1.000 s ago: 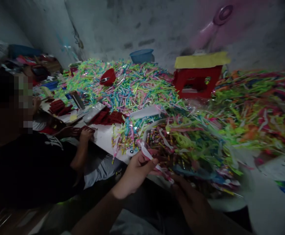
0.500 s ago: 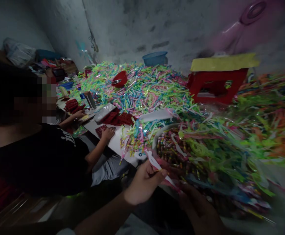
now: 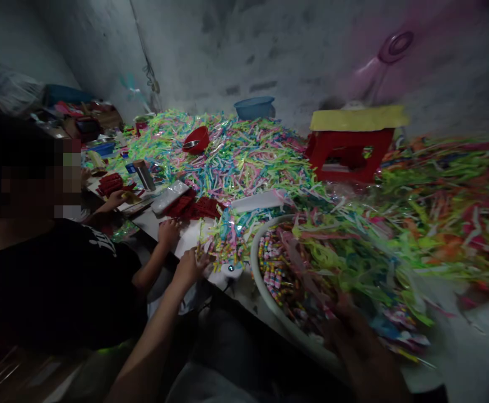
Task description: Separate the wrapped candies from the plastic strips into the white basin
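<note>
My left hand point(image 3: 190, 267) reaches to the near edge of a small heap of colourful ribbon strips point(image 3: 231, 235) with striped, bead-like ends, on the white tabletop. Its fingers are curled at the strips; what they pinch, if anything, is hidden. Over a large pale basin point(image 3: 256, 266), my right hand point(image 3: 359, 341) is dark and blurred, its fingers closed on the lower end of a pink ribbon strip point(image 3: 301, 257). Inside the basin lie many striped ends point(image 3: 271, 263) at the left and green, see-through ribbons point(image 3: 336, 238) at the right.
At left, a person in a black shirt point(image 3: 55, 291) rests a hand point(image 3: 169, 232) on the table near dark red pieces point(image 3: 204, 207). Behind are a ribbon pile point(image 3: 261, 162), red bowl point(image 3: 200, 137), blue basin point(image 3: 255, 106), red stool point(image 3: 349, 154) and pink fan point(image 3: 395, 47).
My hands have come apart: the left has moved left to the heap on the table, while the right has kept the pink strip over the basin. The person's hand has shifted slightly.
</note>
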Demonstrator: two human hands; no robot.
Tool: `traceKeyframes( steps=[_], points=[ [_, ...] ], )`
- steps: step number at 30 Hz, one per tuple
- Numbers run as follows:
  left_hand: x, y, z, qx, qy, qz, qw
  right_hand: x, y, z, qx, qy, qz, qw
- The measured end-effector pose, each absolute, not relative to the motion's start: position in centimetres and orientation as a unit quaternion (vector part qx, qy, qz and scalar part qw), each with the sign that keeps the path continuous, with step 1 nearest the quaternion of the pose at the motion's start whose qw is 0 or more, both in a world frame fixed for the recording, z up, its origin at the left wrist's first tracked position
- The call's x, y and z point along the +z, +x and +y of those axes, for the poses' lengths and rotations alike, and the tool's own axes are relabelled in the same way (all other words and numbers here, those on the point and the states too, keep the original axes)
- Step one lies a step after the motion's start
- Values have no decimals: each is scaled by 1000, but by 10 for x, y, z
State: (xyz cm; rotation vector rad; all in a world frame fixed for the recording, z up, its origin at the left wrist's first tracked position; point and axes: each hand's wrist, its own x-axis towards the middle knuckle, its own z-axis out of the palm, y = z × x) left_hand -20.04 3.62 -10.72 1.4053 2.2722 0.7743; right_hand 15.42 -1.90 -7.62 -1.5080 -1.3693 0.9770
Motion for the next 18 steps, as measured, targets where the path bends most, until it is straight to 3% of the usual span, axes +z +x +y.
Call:
traceKeyframes(
  steps=[5, 12, 18],
  points=[
    [-127, -216, 49, 275, 483, 794, 246, -93, 168, -17, 400, -615, -517, 439],
    [-73, -204, 96, 355, 503, 751, 239, -116, 182, -16, 493, -582, -476, 439],
    [-34, -138, 124, 383, 587, 679, 218, -108, 180, -9, 446, -597, -508, 432]
  ],
)
